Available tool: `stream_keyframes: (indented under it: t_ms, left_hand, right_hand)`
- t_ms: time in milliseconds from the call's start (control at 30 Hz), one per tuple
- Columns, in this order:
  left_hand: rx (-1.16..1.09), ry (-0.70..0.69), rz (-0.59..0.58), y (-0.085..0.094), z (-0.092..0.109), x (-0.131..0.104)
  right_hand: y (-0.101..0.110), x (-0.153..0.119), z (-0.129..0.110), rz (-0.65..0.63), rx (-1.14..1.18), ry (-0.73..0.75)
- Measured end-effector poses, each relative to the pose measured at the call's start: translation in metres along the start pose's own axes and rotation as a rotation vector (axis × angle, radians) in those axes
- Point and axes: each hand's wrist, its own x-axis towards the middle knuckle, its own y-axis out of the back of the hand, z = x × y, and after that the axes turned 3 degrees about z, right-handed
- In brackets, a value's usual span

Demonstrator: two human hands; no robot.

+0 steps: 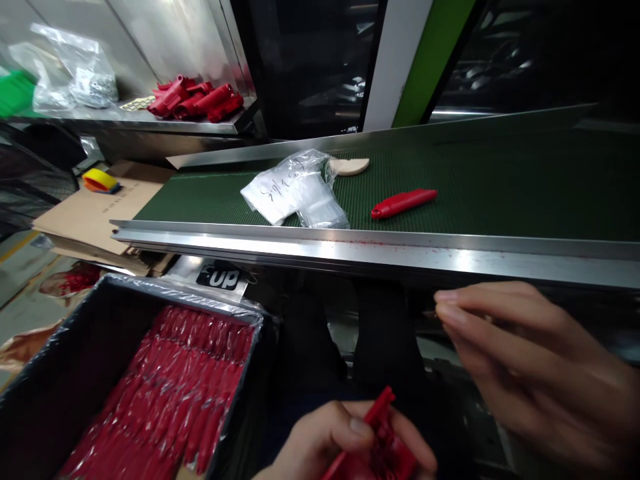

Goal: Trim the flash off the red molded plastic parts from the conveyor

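Note:
My left hand [320,433], low in the middle of the view, is closed round a red plastic part [383,437]. Ribs or hollows show on the part's upturned face, and its lower end is cut off by the picture edge. To the right, my right hand [530,360] is raised in front of the conveyor's metal edge, apart from the left. Its thumb and fingertips are pressed together; anything between them is too small to make out. Beyond the hands, one red plastic piece [404,203], long and tapered, lies on the green conveyor belt [480,180].
A plastic bag [295,190] with handwriting and a pale half-round piece [350,167] lie on the belt. At lower left stands a dark bin [55,373] holding rows of bagged red pieces [175,387]. More red parts [195,100] sit on a metal shelf. Cardboard [100,210] is stacked left.

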Motion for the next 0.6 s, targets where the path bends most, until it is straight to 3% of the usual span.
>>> stream_keyframes:
  t_ms: [200,367,467,600]
  left_hand:
    - [-0.166,-0.073,0.038,-0.007,0.014,-0.009]
    - [-0.355,-0.067,-0.018,-0.016,0.019,-0.017]
    - [-0.309,-0.083,0.079,-0.019,0.026,-0.016]
    - [-0.236,-0.315,0.314,-0.029,0.043,-0.008]
  right_hand:
    - [-0.004,0.0,-0.012,-0.003,0.074,-0.087]
    - [-0.009,-0.002,-0.016,0.024,0.059,-0.137]
    - [-0.009,-0.009,-0.015,-0.033,0.085,-0.089]
    - [-0.016,-0.02,-0.031,-0.092,0.157,0.001]
